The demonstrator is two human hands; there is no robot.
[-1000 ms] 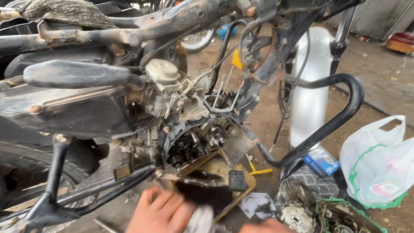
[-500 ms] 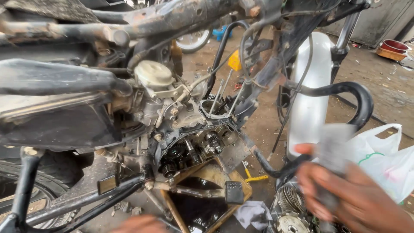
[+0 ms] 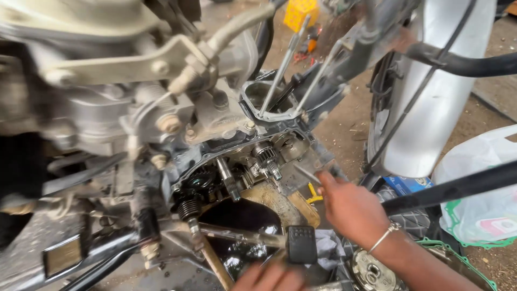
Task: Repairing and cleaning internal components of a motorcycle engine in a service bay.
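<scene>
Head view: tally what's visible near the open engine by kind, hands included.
Hands: 2 (right hand, left hand)
Long engine studs: 2
Exposed gear shafts: 2
White plastic bags: 1
Blue boxes: 1
Yellow crates: 1
Total: 9

1. The open engine case [image 3: 242, 167] is crowded with shafts and gears [image 3: 266, 156].
2. A foot peg [image 3: 300, 243] and its bar cross below the opening.
3. Two long studs [image 3: 285, 64] stand above.
4. A black tube [image 3: 452, 188] bars the right side; bare ground [image 3: 350, 118] behind is free.
</scene>
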